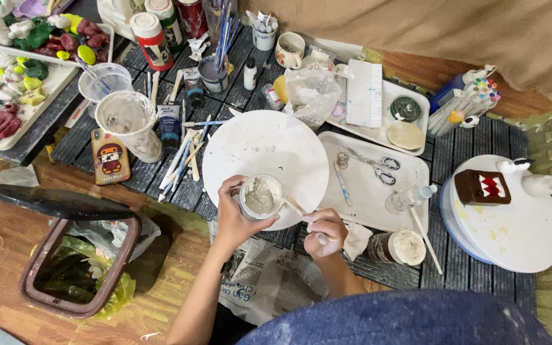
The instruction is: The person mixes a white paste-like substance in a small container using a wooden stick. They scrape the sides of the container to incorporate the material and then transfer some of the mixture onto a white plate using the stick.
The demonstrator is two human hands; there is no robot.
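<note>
My left hand (pixel 234 220) grips a small clear cup (pixel 261 196) of grey-white paste at the near edge of a round white board (pixel 266 156). My right hand (pixel 325 231) holds a pale stick (pixel 294 207) whose tip dips into the paste in the cup. A scrap of white cloth (pixel 355 239) lies just right of that hand. Both hands work over a dark slatted table (pixel 467 137), with sheets of newspaper (pixel 269 278) under my wrists.
A white tray (pixel 410 172) with scissors (pixel 378 167) sits right of the board; a brown jar (pixel 397 247) lies near it. A turntable (pixel 512 223) carries a brown toothed block. Brushes, paint bottles and cups crowd the back. A lined bin (pixel 75 265) stands at left.
</note>
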